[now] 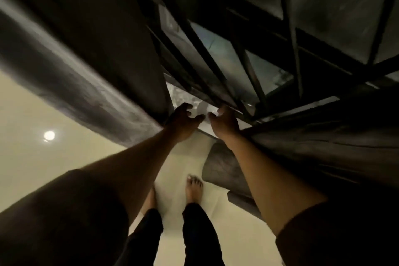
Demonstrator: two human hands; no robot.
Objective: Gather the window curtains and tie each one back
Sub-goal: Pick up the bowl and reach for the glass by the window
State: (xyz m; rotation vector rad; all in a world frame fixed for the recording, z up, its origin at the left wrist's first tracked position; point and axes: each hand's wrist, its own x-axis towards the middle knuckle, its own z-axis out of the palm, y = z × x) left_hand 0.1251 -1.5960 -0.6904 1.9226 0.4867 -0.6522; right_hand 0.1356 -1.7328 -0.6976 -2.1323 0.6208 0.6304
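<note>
Both arms reach forward toward a barred window [218, 54], seen from above at a steep tilt. The left hand [183, 122] sits at the lower inner edge of the left curtain [90, 54], its fingers spread and loosely curled, the fingertips hanging in front of the bright glass; it holds nothing, though its back lies just beside the curtain's edge and whether it touches the cloth cannot be told. The right hand [223, 124] is close beside it, thumb and fingers likewise parted and bent, gripping nothing; its wrist lies against the inner edge of the right curtain [323, 136]. The two hands are near each other but apart, with a strip of pale glass showing between them.

The left curtain is a dark, heavy mass running from the upper left down to the middle. The right curtain is dark too, folded in long pleats along the right side, and a rounded fold of it [222, 166] bulges out below the right forearm. Neither curtain shows a tie. Between them the window's dark bars cross in front of dim panes.

Below, two bare feet [194, 188] stand on a pale floor [26, 179], where a round spot of light [49, 135] is reflected near the left edge
</note>
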